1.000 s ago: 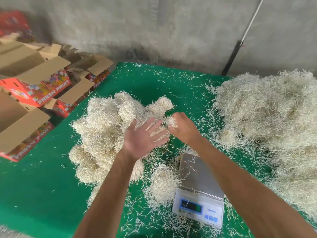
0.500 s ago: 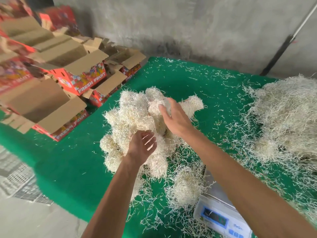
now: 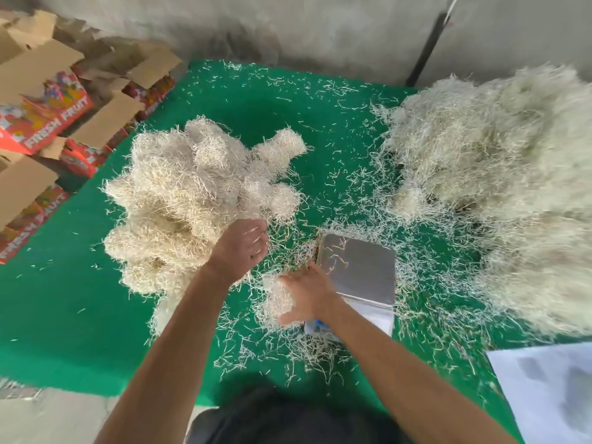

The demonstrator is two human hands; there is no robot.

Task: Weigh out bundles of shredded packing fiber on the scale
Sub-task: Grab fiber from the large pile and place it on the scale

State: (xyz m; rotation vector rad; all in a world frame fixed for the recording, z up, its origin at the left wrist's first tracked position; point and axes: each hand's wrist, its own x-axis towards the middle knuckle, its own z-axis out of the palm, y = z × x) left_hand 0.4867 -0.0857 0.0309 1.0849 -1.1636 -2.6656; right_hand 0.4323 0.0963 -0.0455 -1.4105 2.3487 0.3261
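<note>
Bundle (image 3: 278, 301) just left of scale (image 3: 358, 267), under spread right hand (image 3: 309, 296); left hand (image 3: 242, 245) farther, loosely curled, empty, beside bundle pile (image 3: 192, 200).

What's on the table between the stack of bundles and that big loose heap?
In the head view: the scale and scattered fiber strands on green cloth.

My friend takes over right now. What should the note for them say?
Left hand: open, empty, by the bundle pile.
Right hand: spread on a small fiber clump left of the scale; real grip unclear.
Scale pan holds only stray strands.
Loose fiber heap sits right.
Done: many bundles stacked.
Left: put the clump on the scale, weigh, repeat.
</note>
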